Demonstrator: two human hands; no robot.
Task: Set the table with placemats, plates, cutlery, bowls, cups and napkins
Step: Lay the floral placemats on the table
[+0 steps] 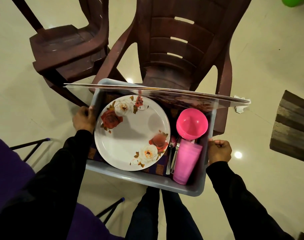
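One plate [132, 132], one bowl [191, 123].

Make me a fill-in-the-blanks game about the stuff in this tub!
1. The flowers painted on the plate are ____.
2. The bowl and the cups are both coloured ____.
3. Each hand, left and right, grips a side of the grey ____.
4. The placemats lie across the tub's ____ edge.

Missing words: roses; pink; tub; far
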